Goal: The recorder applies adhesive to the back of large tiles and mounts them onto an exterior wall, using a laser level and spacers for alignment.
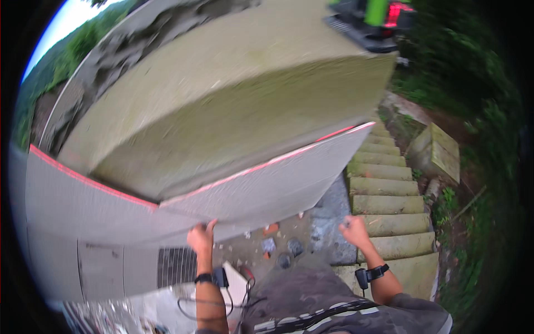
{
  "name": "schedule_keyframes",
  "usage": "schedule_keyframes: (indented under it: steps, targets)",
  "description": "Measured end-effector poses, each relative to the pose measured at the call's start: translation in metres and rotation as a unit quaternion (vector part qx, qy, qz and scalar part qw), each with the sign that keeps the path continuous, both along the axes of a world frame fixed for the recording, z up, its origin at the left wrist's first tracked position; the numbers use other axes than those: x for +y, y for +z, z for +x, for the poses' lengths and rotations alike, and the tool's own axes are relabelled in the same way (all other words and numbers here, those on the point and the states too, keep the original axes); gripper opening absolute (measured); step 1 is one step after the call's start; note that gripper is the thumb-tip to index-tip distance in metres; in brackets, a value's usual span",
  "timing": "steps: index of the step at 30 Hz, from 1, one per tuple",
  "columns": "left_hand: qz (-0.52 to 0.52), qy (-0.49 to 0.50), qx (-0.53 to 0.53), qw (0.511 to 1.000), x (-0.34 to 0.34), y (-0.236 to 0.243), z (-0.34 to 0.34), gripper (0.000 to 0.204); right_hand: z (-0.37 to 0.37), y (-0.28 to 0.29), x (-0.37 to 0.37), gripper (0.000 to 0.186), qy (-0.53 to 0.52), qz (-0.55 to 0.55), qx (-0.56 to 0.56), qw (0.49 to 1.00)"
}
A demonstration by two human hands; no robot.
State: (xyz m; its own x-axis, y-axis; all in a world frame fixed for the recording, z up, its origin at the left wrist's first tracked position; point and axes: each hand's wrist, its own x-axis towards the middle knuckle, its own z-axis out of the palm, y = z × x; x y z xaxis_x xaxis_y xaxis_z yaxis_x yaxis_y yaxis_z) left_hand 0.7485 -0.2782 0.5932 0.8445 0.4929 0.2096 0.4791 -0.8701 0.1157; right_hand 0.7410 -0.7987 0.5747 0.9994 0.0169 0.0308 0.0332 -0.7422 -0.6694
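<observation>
Panel (pixel 272 186), grey with a red-lined top edge, fronts the concrete ledge (pixel 233 44) ahead of you. Your left hand (pixel 201 238) is just before it, thumb raised, fingers curled; can't tell if they grip anything. Your right hand (pixel 355 230) is by the left edge of the steps (pixel 389 204), fingers curled in, contents unclear. Brick rubble (pixel 271 229) lies between your hands. Green-and-black device (pixel 374 18) sits on the ledge, upper right.
</observation>
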Motion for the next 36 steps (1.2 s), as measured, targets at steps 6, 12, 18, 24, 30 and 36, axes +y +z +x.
schedule_keyframes:
  steps: [6,12,18,24,30,36]
  targets:
    - [-0.042,-0.007,-0.058,0.997,-0.013,0.005,-0.005,0.051,0.017,0.018,-0.002,0.024,-0.018,0.019,0.044,0.999]
    - [-0.106,-0.006,0.009,0.994,-0.020,-0.039,-0.047,0.047,0.013,-0.015,-0.024,0.023,-0.028,-0.044,0.046,0.998]
    - [-0.231,0.026,0.099,0.967,-0.015,-0.111,-0.128,0.042,-0.007,-0.060,-0.050,0.031,-0.029,-0.162,0.106,0.981]
    - [-0.421,0.170,0.225,0.862,0.009,-0.184,-0.209,0.036,-0.002,-0.064,-0.053,0.027,-0.014,-0.134,0.183,0.974]
    - [-0.230,0.064,0.298,0.924,0.005,-0.203,-0.269,0.039,0.027,-0.077,-0.028,0.018,0.098,-0.125,0.123,0.980]
    - [-0.357,0.255,0.216,0.872,-0.034,-0.162,-0.330,0.029,0.044,-0.106,0.014,0.019,0.255,-0.151,0.160,0.942]
